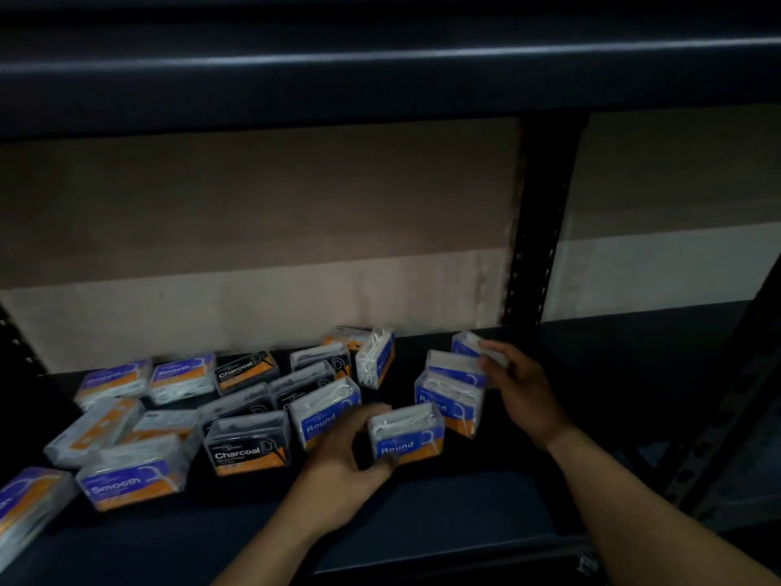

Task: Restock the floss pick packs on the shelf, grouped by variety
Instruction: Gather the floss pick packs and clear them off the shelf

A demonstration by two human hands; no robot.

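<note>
**Item:** floss pick packs. Clear hard boxes with orange bases and a coloured label band; white picks show through the lids. All lie on the dark shelf board. I take every position from the front Charcoal pack.

**Round, blue label:**
- One near Round pack stands just beside the landmark, at its right rear.
- The held Round pack is further right.
- A row of Round packs runs from there back towards the wall.

**Hands:**
- Left hand: thumb and fingers are curled round the left end of the held Round pack, clasping it.
- Right hand: fingertips pinch the rearmost Round pack, far right and behind.

**Smooth, purple label:** the front Smooth pack is to the left. More sit behind it, some tipped onto their backs.

**Charcoal, black label:** the rear Charcoal packs are directly behind the landmark, mixed with others.

**Step in hand, as I judge it:** closing up the Round row.
- I would slide the held pack right until it touches the row.
- It should end upright, label forward, with its face square to its neighbours.
- I would steady the rear of the row with the right hand.
- I would hold the left wrist clear of the near Round pack, since these light boxes likely skid and topple at a nudge.
</note>
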